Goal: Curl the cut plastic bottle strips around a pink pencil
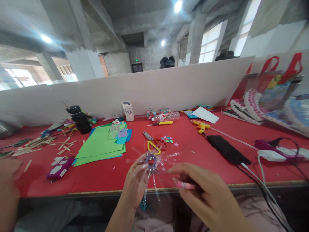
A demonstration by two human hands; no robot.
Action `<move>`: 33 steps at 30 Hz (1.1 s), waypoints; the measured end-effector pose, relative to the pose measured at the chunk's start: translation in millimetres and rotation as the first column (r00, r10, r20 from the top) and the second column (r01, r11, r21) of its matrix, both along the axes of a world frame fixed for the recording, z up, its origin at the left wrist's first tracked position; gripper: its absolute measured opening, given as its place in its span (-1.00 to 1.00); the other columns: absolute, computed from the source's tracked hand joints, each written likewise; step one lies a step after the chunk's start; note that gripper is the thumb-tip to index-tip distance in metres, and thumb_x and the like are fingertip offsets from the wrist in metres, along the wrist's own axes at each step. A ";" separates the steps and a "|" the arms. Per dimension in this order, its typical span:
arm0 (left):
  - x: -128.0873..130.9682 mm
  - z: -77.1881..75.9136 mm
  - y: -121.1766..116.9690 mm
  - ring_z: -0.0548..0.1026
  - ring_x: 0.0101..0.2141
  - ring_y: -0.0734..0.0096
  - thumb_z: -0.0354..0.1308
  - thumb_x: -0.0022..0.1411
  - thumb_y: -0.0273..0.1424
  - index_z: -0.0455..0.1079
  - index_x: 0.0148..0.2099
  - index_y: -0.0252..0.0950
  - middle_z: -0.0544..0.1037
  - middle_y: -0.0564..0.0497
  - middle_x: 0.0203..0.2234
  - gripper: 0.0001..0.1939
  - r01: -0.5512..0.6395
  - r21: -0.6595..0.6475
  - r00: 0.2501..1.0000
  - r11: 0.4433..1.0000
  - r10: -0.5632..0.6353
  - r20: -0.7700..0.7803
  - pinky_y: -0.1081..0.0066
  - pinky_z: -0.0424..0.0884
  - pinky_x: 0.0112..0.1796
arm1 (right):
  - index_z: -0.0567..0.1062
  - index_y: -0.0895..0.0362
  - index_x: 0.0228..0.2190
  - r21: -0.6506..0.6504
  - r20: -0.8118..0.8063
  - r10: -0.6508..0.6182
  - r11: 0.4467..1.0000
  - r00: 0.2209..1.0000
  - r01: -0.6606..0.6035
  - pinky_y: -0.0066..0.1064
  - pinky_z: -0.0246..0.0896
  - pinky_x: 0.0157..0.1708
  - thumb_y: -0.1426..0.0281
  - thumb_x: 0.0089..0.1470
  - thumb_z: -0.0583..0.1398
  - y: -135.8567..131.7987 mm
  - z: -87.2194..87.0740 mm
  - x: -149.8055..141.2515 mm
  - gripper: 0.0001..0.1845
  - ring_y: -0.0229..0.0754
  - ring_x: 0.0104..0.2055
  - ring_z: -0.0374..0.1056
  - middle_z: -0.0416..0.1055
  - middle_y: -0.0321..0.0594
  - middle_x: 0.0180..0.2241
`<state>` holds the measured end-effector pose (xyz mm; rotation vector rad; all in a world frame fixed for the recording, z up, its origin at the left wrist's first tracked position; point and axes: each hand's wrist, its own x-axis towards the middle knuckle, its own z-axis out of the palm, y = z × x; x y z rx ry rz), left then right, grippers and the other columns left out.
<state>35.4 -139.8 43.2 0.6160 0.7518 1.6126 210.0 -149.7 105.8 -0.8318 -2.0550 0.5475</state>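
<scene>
My left hand (135, 183) is closed round a clear plastic bottle top cut into long thin strips (152, 162), which fan out like petals over the near table edge. My right hand (200, 190) pinches a small pink pen-like object (185, 185) just right of the strips. Beyond the hands, yellow-handled scissors (152, 144) lie on the red table (101, 174) beside a few small star stickers (167, 139).
Green and blue paper sheets (100, 146) with a plastic bottle, wooden sticks (36, 143), a purple stapler-like tool (59, 168), a yellow glue gun (201, 126), a black phone (227, 149), cables (263, 175) and a white partition (154, 88) are around. Another person's hand (8, 180) shows at the far left.
</scene>
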 end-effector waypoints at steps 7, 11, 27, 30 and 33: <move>-1.6 -2.7 0.8 0.48 -0.13 0.16 0.21 0.00 -0.46 0.51 -0.15 -0.31 0.57 -0.13 -0.23 -0.70 0.092 0.034 0.995 0.995 -0.091 -0.043 0.30 0.38 -0.13 | 0.46 0.08 -0.38 -0.025 0.011 -0.033 0.999 0.999 0.033 -0.58 0.17 -0.52 0.56 -0.05 0.04 5.8 2.2 0.7 -0.74 -0.33 -0.53 0.33 0.47 -0.36 -0.50; -2.9 -6.3 1.6 0.47 -0.12 0.18 0.18 0.04 -0.46 0.50 -0.14 -0.29 0.57 -0.12 -0.22 -0.72 0.111 0.064 0.994 0.992 -0.110 -0.023 0.30 0.38 -0.12 | 0.44 0.04 -0.30 -0.036 -0.011 -0.017 0.999 1.000 0.016 -0.61 0.19 -0.46 0.58 -0.03 0.06 1.3 -2.4 -1.5 -0.72 -0.34 -0.46 0.35 0.48 -0.39 -0.43; -0.1 -1.5 0.8 0.49 -0.16 0.21 0.14 0.02 -0.49 0.41 0.00 -0.31 0.57 -0.10 -0.22 -0.58 0.081 -0.002 0.995 0.997 -0.081 0.055 0.30 0.38 -0.15 | 0.34 0.07 -0.43 -0.114 -0.033 -0.021 0.993 0.999 0.017 -0.58 0.08 -0.60 0.56 0.01 0.05 -2.3 1.3 -3.8 -0.85 -0.34 -0.57 0.15 0.25 -0.41 -0.56; -0.5 -2.2 0.7 0.50 -0.18 0.23 0.14 0.04 -0.48 0.42 -0.01 -0.31 0.57 -0.09 -0.24 -0.60 0.090 -0.004 0.994 0.996 -0.089 0.063 0.31 0.38 -0.16 | 0.30 0.07 -0.47 -0.092 -0.085 -0.001 0.996 0.996 -0.007 -0.59 0.12 -0.58 0.54 0.07 0.03 -3.2 1.8 -1.7 -0.84 -0.34 -0.55 0.16 0.22 -0.39 -0.55; -1.2 -4.1 0.8 0.50 -0.19 0.22 0.16 0.04 -0.46 0.44 -0.03 -0.31 0.58 -0.09 -0.27 -0.62 0.077 -0.014 0.995 0.997 -0.076 0.065 0.30 0.39 -0.17 | 0.36 0.07 -0.39 -0.029 -0.127 -0.013 1.000 0.992 0.010 -0.60 0.21 -0.47 0.50 0.13 0.03 -3.1 -0.5 1.7 -0.85 -0.32 -0.46 0.26 0.31 -0.35 -0.48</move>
